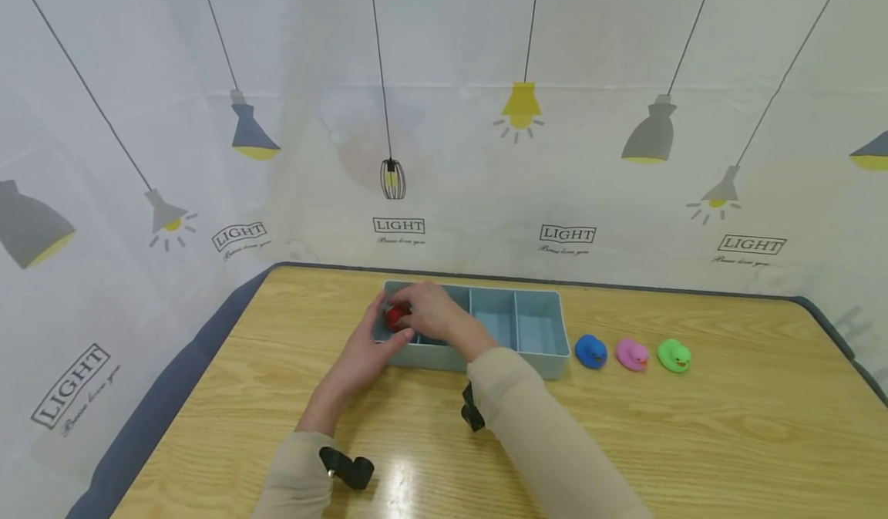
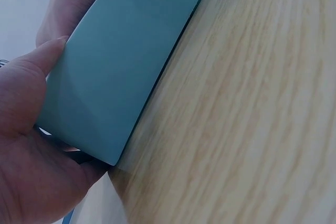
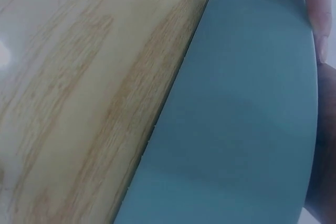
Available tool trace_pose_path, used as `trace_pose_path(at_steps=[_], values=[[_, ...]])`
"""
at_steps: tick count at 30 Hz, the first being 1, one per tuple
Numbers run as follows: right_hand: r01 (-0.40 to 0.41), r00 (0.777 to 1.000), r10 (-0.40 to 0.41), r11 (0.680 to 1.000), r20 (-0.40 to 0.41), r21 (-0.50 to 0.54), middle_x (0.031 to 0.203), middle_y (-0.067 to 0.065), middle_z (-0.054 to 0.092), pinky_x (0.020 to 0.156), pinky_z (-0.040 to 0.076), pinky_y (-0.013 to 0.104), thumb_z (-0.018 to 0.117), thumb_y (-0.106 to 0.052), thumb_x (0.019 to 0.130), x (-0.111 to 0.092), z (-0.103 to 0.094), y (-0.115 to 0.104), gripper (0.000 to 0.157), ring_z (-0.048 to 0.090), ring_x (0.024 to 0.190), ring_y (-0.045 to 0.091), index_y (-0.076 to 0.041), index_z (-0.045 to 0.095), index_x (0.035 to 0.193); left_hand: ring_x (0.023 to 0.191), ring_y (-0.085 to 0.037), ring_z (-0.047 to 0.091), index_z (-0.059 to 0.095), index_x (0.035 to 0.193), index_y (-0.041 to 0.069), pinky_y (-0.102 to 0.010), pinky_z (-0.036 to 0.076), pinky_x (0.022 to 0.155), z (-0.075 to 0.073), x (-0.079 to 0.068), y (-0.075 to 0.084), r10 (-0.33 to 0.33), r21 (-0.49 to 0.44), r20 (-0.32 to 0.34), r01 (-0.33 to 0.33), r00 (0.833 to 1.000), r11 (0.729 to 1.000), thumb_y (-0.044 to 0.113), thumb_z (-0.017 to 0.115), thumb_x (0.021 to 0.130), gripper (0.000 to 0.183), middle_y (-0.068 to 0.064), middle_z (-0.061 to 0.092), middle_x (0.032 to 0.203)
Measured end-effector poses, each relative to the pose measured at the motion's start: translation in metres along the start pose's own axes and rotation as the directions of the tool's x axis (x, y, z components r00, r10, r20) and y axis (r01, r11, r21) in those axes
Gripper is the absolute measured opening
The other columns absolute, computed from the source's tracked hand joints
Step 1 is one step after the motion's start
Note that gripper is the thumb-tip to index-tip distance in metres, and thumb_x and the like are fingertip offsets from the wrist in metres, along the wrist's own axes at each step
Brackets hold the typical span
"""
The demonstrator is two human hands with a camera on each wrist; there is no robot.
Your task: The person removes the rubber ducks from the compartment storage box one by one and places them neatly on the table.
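Note:
A light blue divided box [image 1: 433,358] lies near the back of the wooden table. My left hand [image 1: 362,355] grips its left end; in the left wrist view the thumb lies on the front rim and the palm wraps the corner. Over the leftmost compartment, my right hand [image 1: 432,311] reaches down with bent fingers around a small red thing [image 1: 396,318], mostly covered by those fingers. In the right wrist view, the box's front wall [image 3: 236,93] hides most of the right hand. The two right-hand compartments show bare floors.
To the right of the box, a blue rubber duck [image 1: 590,352], a pink rubber duck [image 1: 632,355] and a green rubber duck [image 1: 674,355] sit in a row. Behind the table [image 1: 728,426] hangs a pale curtain [image 1: 458,156] printed with lamps.

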State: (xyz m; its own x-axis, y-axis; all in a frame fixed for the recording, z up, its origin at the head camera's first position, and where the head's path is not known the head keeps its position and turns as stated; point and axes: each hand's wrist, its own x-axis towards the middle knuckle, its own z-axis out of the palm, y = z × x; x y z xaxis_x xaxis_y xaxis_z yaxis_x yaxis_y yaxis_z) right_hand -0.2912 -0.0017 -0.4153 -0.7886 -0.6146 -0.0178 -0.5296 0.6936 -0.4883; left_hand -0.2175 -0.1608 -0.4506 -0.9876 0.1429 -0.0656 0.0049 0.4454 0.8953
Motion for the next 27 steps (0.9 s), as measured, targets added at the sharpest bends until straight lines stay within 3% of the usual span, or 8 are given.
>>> trace_pose_path(at_steps=[7, 20, 27], values=[[0.018, 1.0, -0.016, 0.999, 0.026, -0.052, 0.107, -0.001, 0.075, 0.093, 0.051, 0.031, 0.073, -0.012, 0.097, 0.0019, -0.0023, -0.0029, 0.026, 0.065, 0.101, 0.016, -0.011, 0.076, 0.123, 0.154, -0.037, 0.017, 0.008, 0.167, 0.018, -0.058, 0.02, 0.121, -0.0011, 0.0012, -0.0013, 0.013, -0.017, 0.006, -0.012, 1.0, 1.0, 0.047, 0.067, 0.098, 0.095, -0.017, 0.017, 0.169], [0.027, 1.0, -0.027, 0.999, 0.003, -0.019, 0.108, -0.001, 0.076, 0.091, 0.051, 0.031, 0.072, -0.011, 0.096, 0.0026, -0.0015, 0.0023, 0.026, 0.064, 0.099, 0.014, -0.011, 0.077, 0.122, 0.155, -0.034, 0.016, 0.008, 0.167, 0.02, -0.056, 0.02, 0.122, -0.0002, 0.0036, -0.0021, 0.012, -0.021, 0.016, -0.012, 1.0, 1.0, 0.046, 0.068, 0.098, 0.094, -0.014, 0.017, 0.169], [0.018, 0.999, -0.014, 0.994, -0.029, 0.108, 0.103, -0.001, 0.074, 0.079, 0.052, 0.028, 0.071, -0.01, 0.097, -0.0031, -0.008, -0.0025, 0.025, 0.062, 0.089, 0.013, -0.011, 0.076, 0.121, 0.154, -0.037, 0.015, 0.008, 0.167, 0.017, -0.058, 0.017, 0.122, -0.0019, 0.0026, -0.0039, 0.018, -0.006, 0.006, -0.018, 1.0, 1.0, 0.044, 0.067, 0.1, 0.093, -0.017, 0.018, 0.169]])
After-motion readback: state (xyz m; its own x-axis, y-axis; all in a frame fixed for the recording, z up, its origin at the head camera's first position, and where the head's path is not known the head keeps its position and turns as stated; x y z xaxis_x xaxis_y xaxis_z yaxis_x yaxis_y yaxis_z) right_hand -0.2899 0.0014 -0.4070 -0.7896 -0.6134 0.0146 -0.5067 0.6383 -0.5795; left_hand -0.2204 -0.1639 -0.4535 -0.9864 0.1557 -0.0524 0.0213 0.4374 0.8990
